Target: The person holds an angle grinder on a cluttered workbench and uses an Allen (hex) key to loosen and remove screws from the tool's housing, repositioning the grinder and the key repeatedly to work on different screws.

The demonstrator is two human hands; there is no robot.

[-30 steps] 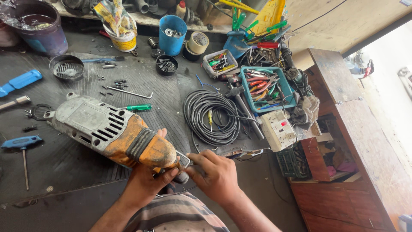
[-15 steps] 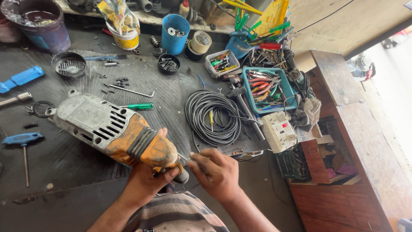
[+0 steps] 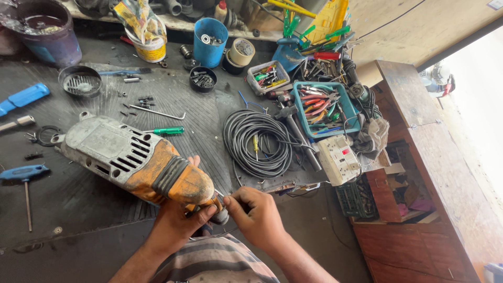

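A large, worn power tool (image 3: pixel 131 157) with a grey metal housing and an orange rear section lies on the dark rubber mat. My left hand (image 3: pixel 183 222) grips its orange end from below, thumb near the cable entry. My right hand (image 3: pixel 257 215) pinches a small part at that same end, fingertips against the black cable boot (image 3: pixel 220 216). What exactly sits between the fingertips is too small to tell.
A coil of black cable (image 3: pixel 257 141) lies right of the tool. A teal tray of pliers (image 3: pixel 325 107), a white socket box (image 3: pixel 338 160), a green screwdriver (image 3: pixel 167 131), an L-shaped hex key (image 3: pixel 157 112), blue T-handle (image 3: pixel 23 173) and several containers at the back surround it.
The view has shifted slightly. Both hands stay at the tool's orange end, with the right fingers working closer to the cable boot.
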